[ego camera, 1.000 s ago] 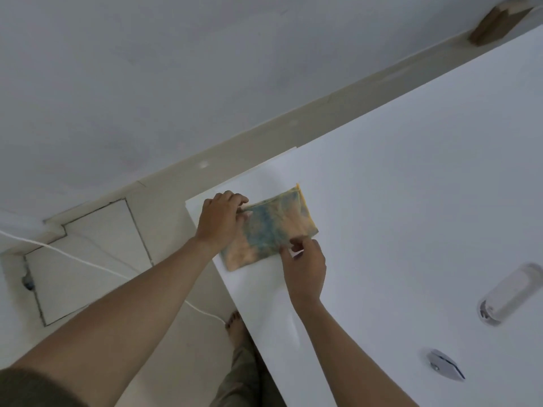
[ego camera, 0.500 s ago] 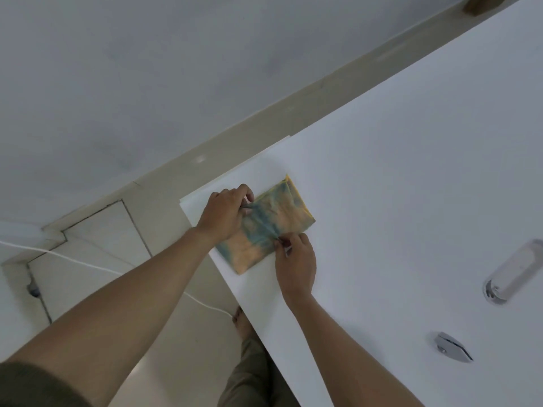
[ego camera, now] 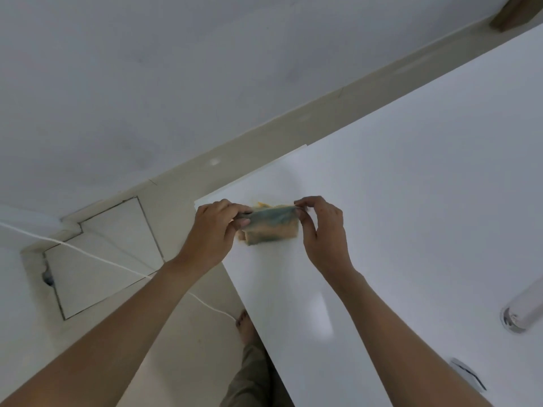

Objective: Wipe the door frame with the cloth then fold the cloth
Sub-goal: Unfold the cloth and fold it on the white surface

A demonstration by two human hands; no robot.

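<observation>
We've got L fingers (ego camera: 239,214) pinching the cloth's (ego camera: 271,227) left top corner, thumb under, w/ R fingers (ego camera: 299,204) pinching the right top corner; other R fingers curl loose. Left hand (ego camera: 213,230) & right hand (ego camera: 321,230) lift that top edge up off the white door (ego camera: 411,201), the cloth's lower part hanging against it near the door's corner. Cloth's folded, blue-orange. Further out: metal handle (ego camera: 523,309) at right edge, white cable (ego camera: 97,257) across the floor (ego camera: 102,259), our bare foot (ego camera: 245,326) below.
</observation>
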